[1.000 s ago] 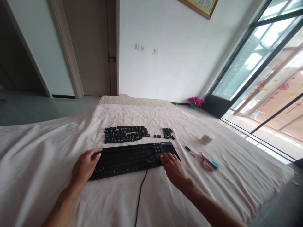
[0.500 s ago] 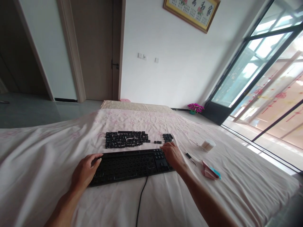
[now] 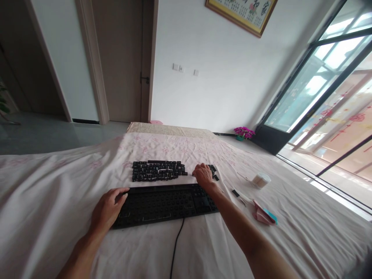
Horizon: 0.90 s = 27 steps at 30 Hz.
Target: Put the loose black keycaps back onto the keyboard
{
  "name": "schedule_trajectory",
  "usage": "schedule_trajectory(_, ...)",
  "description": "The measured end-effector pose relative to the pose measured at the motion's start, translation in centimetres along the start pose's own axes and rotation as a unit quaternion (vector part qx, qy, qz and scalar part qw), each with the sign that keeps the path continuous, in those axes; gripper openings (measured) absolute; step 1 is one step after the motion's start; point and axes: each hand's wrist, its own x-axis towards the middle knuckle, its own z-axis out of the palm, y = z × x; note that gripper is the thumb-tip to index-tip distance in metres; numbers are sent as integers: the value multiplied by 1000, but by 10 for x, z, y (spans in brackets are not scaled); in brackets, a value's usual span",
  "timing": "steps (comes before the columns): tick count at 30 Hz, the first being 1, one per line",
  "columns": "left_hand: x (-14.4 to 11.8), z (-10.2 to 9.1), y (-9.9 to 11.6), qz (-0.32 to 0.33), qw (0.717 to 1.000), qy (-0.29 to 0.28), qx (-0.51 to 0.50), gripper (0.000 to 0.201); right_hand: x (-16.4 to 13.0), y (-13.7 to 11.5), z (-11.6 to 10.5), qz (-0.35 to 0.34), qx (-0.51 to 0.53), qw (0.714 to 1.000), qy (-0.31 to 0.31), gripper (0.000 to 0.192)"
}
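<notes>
A black keyboard (image 3: 162, 205) lies on the cloth, with most of its keycaps off and several still in place at its upper right. My left hand (image 3: 109, 207) grips its left end, thumb on top. Beyond the keyboard, loose black keycaps (image 3: 158, 170) lie in rows. My right hand (image 3: 203, 176) is just past the keyboard's upper right edge, fingers pinched down on a small keycap (image 3: 193, 174); the fingers partly hide it. More keycaps (image 3: 214, 170) lie right beside that hand.
To the right are a dark-handled tool (image 3: 236, 193), a round tub of cotton swabs (image 3: 261, 180) and a folded pink and blue cloth (image 3: 264, 214). A cable (image 3: 176, 244) runs from the keyboard towards me. Wrinkled pale cloth (image 3: 139, 252) covers the surface.
My right hand has moved from the keyboard's upper right keys forward to the small loose keycaps beyond it. My left hand stays on the keyboard's left end. The view has shifted slightly.
</notes>
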Motion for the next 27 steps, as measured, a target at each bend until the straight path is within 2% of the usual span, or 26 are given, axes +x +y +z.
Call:
schedule_trajectory(9, 0, -1, 1, -2, 1000, 3, -5, 33, 14, 1, -6, -32, -19, 999, -22, 17)
schedule_trajectory(19, -1, -3, 4, -2, 1000, 5, 5, 32, 16, -3, -5, -42, -43, 997, -44, 18)
schedule_trajectory(27, -1, -3, 5, -3, 1000, 8, 5, 32, 17, -8, -12, -56, -33, 997, -44, 14)
